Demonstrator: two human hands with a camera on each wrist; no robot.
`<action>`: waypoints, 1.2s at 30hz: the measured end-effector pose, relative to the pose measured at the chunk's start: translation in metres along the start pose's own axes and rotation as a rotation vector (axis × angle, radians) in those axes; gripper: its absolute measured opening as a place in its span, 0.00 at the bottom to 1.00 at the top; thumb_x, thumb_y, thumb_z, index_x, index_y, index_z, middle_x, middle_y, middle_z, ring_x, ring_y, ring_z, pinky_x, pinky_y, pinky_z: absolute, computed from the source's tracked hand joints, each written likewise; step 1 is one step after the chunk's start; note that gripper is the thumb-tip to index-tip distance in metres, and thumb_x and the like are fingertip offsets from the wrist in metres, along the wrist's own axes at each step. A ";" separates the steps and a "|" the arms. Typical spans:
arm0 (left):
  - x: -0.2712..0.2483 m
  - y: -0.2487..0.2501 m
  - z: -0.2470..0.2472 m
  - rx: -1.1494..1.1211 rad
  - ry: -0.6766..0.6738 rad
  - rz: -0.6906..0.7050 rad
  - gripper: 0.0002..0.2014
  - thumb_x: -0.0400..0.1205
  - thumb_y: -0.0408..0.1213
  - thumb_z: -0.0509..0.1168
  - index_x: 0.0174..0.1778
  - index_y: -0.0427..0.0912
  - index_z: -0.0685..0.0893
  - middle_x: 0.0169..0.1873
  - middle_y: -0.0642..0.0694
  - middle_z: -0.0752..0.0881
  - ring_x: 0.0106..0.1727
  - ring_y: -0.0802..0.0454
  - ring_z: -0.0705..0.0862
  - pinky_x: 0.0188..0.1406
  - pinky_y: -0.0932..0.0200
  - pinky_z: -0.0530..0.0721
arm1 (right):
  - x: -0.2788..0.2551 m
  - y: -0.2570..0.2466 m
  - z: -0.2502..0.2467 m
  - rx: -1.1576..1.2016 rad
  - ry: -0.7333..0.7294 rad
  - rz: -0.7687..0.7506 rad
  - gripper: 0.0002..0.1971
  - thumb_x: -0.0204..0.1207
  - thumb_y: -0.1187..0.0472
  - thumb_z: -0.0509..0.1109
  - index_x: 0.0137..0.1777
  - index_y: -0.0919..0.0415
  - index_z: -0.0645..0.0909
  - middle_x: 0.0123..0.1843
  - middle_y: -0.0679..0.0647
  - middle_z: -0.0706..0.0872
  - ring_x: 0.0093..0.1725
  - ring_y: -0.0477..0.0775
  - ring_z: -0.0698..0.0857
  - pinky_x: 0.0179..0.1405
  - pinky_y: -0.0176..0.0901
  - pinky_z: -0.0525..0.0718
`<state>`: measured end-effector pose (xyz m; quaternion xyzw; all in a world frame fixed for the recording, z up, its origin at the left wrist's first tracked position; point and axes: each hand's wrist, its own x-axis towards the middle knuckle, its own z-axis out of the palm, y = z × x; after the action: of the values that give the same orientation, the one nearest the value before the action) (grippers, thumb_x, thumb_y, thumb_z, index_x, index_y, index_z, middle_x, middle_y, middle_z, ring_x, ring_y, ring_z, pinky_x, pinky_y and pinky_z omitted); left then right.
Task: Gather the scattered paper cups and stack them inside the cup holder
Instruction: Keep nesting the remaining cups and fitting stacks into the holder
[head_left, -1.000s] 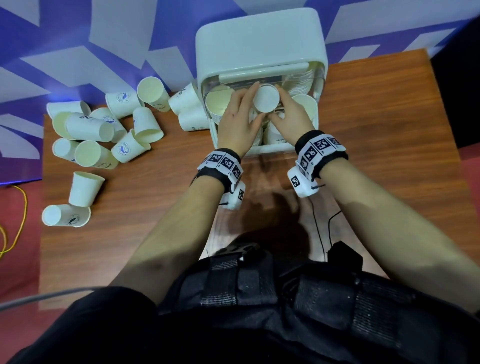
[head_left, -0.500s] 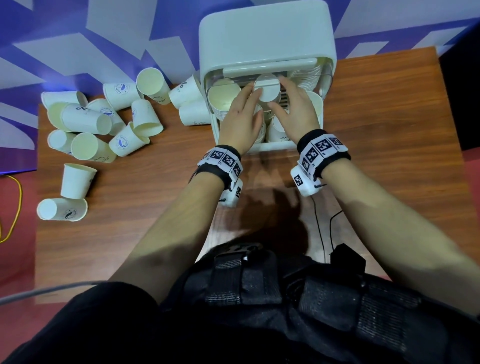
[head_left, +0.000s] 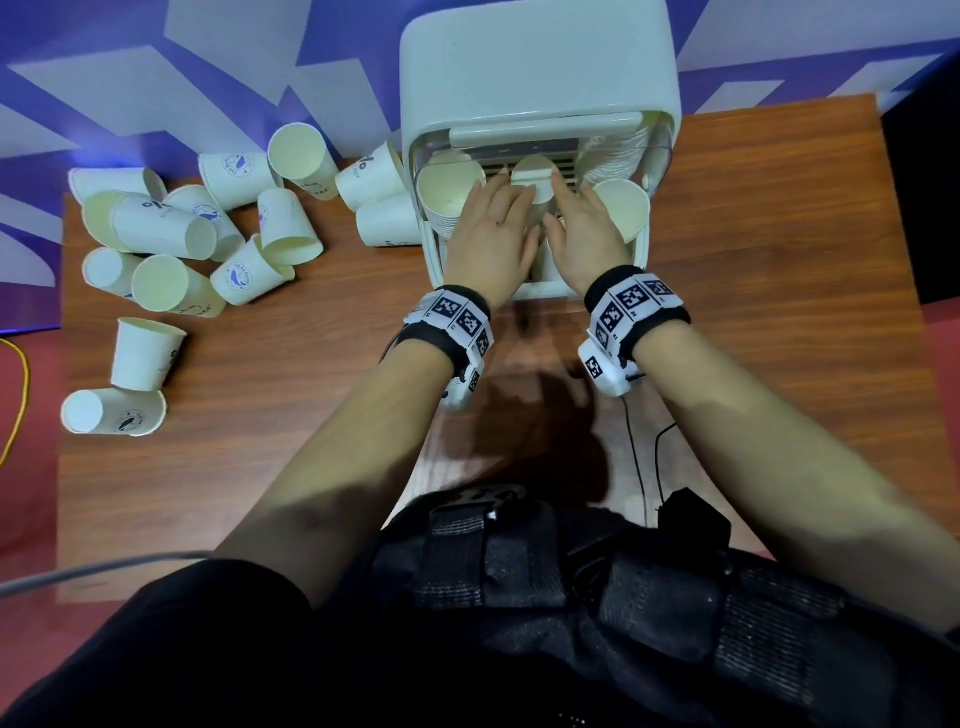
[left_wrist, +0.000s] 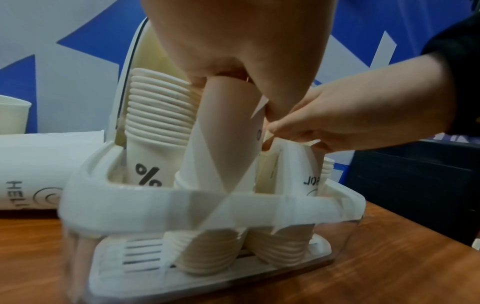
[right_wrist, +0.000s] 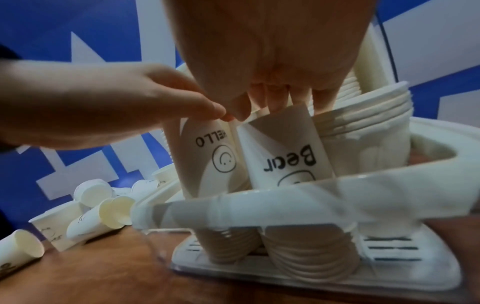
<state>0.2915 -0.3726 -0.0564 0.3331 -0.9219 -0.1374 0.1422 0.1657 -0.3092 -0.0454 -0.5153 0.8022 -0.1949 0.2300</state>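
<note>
The white cup holder (head_left: 540, 62) stands at the table's back edge with both my hands inside its open front. My left hand (head_left: 488, 228) grips the top of an upside-down "HELLO" cup stack (right_wrist: 205, 148). Beside it, my right hand (head_left: 582, 228) holds an upside-down "Bear" cup stack (right_wrist: 283, 148), fingers behind and thumb in front. One cup bottom (head_left: 532, 176) shows between my fingertips. Upright cup stacks (head_left: 449, 189) fill the holder's left and right sides. Several loose paper cups (head_left: 161, 228) lie scattered on the table at the left.
The wooden table (head_left: 260, 415) has bare room in front of the holder and at the right. Two cups (head_left: 389, 208) lean against the holder's left wall. A yellow cable (head_left: 21, 395) hangs off the left edge, and black wires (head_left: 639, 467) run from my right wrist.
Both hands have pushed deeper into the holder with the upside-down cups. The scattered cups on the left have not moved.
</note>
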 end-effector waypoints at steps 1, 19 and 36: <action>0.002 0.001 -0.001 0.020 -0.026 -0.016 0.23 0.82 0.42 0.54 0.67 0.33 0.80 0.64 0.37 0.82 0.75 0.37 0.72 0.80 0.42 0.58 | -0.002 -0.002 -0.001 -0.006 -0.011 0.007 0.27 0.87 0.60 0.53 0.84 0.62 0.53 0.77 0.70 0.69 0.84 0.60 0.52 0.76 0.48 0.62; -0.055 -0.005 -0.044 0.008 0.025 -0.087 0.26 0.77 0.31 0.61 0.74 0.36 0.73 0.72 0.37 0.75 0.78 0.39 0.66 0.81 0.38 0.51 | -0.043 -0.039 -0.009 -0.015 0.009 0.031 0.30 0.81 0.63 0.61 0.82 0.64 0.56 0.77 0.65 0.68 0.78 0.63 0.63 0.77 0.52 0.62; -0.233 -0.177 -0.130 0.043 0.234 -0.405 0.19 0.76 0.33 0.60 0.63 0.35 0.82 0.59 0.35 0.82 0.62 0.33 0.77 0.66 0.42 0.74 | -0.091 -0.231 0.123 0.123 -0.225 -0.136 0.33 0.82 0.61 0.62 0.84 0.53 0.52 0.79 0.60 0.67 0.77 0.60 0.67 0.75 0.52 0.68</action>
<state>0.6110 -0.3726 -0.0381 0.5278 -0.8163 -0.1040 0.2104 0.4389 -0.3262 -0.0033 -0.5721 0.7209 -0.1999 0.3361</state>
